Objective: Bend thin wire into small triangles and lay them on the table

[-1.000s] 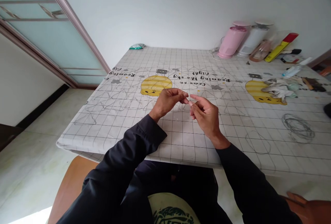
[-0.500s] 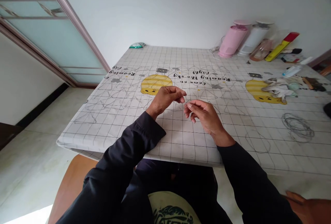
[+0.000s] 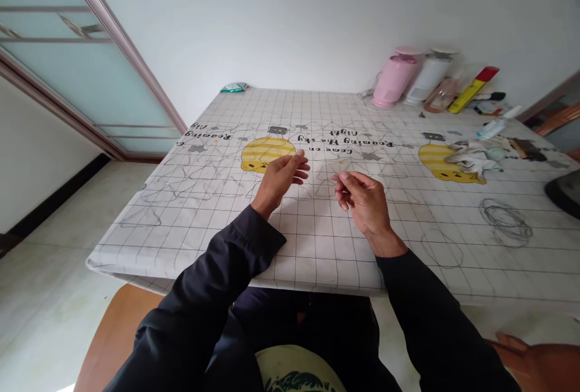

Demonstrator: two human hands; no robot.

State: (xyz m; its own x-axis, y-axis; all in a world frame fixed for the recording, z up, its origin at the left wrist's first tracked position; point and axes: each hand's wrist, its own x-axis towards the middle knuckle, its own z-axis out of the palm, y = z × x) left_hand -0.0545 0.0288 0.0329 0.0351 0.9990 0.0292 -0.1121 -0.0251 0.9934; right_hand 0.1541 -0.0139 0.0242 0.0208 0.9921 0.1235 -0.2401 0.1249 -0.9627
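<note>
Long loose loops of thin grey wire (image 3: 199, 182) spread over the checked tablecloth (image 3: 312, 253), on both sides of my hands. My left hand (image 3: 277, 179) is above the cloth, thumb raised and fingers apart, with nothing visible in it. To its right, my right hand (image 3: 365, 203) pinches thumb and forefinger together, seemingly on a strand of the wire too fine to follow clearly. A gap separates the two hands. Farther right lies a round coil of the wire (image 3: 505, 221).
At the back right stand a pink cylinder (image 3: 395, 81), a white cylinder (image 3: 429, 77), a bottle (image 3: 441, 97) and a yellow-red box (image 3: 473, 90). Crumpled gloves or cloths (image 3: 473, 157) lie nearer, with a dark object (image 3: 564, 189) at the right edge. A green packet (image 3: 234, 87) sits back left.
My hands have moved apart from nearly touching. The left fingers have opened, while the right hand keeps its pinch. The camera view has shifted slightly right and up.
</note>
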